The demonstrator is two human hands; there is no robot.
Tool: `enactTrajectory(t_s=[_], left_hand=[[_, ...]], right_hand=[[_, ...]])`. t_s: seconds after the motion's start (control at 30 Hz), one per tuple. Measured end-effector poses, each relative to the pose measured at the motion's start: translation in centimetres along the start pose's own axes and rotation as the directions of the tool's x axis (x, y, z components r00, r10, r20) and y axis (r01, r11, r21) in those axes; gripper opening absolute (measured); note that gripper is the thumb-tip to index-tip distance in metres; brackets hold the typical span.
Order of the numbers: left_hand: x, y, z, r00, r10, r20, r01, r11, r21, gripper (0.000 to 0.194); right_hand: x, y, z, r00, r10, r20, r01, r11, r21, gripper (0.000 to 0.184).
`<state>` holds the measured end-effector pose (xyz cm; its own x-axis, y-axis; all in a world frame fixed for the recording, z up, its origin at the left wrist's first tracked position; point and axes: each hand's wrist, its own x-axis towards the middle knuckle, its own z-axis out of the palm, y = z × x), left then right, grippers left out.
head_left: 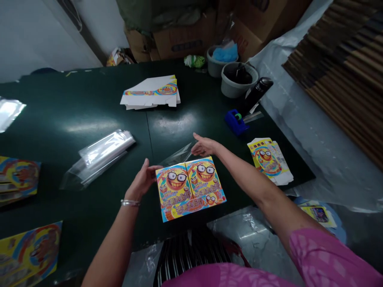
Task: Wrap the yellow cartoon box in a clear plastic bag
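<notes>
A colourful yellow box (189,187) printed with smiling cartoon faces lies on the dark green table (89,115) right in front of me. My left hand (143,180) touches the box's left edge, fingers curled against it. My right hand (204,146) reaches past the box's far right corner and pinches the mouth of a clear plastic bag (178,156) that lies just behind the box.
A pile of clear bags (100,156) lies left of centre. Flat white cartons (151,93) are stacked further back. Right of me are printed cartons (269,159), a blue tape dispenser (236,120), a black bottle (255,95) and grey tubs (238,79). More printed cartons (18,179) lie at the left edge.
</notes>
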<state>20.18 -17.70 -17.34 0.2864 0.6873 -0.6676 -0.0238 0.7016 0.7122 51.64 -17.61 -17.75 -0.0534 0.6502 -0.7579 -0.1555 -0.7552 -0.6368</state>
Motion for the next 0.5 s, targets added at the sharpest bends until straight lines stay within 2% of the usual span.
enactTrajectory(t_s=[0.1, 0.17, 0.2, 0.37, 0.5], left_hand=[[1.4, 3.1, 1.1, 0.991, -0.059, 0.119, 0.065, 0.997, -0.044, 0.051], [2.4, 4.5, 1.7, 0.987, -0.053, 0.155, 0.067, 0.994, -0.083, 0.040], [2.9, 5.0, 1.9, 0.986, -0.044, 0.160, 0.060, 0.993, -0.101, 0.035], [4.8, 6.9, 2.2, 0.988, 0.038, 0.147, -0.016, 0.989, -0.148, 0.024], [5.5, 8.8, 2.5, 0.978, 0.174, 0.111, -0.157, 0.977, -0.147, 0.033]], right_hand=[[1.2, -2.7, 1.7, 0.995, -0.076, 0.067, 0.071, 0.995, 0.070, 0.032], [1.8, -4.4, 2.6, 0.984, -0.165, 0.073, 0.154, 0.979, 0.133, 0.007], [2.0, -5.2, 2.9, 0.976, -0.208, 0.068, 0.195, 0.968, 0.157, 0.002], [2.1, -7.8, 3.9, 0.918, -0.398, 0.002, 0.391, 0.903, 0.177, 0.013], [0.3, -7.2, 4.7, 0.825, -0.557, -0.092, 0.564, 0.820, 0.095, 0.019]])
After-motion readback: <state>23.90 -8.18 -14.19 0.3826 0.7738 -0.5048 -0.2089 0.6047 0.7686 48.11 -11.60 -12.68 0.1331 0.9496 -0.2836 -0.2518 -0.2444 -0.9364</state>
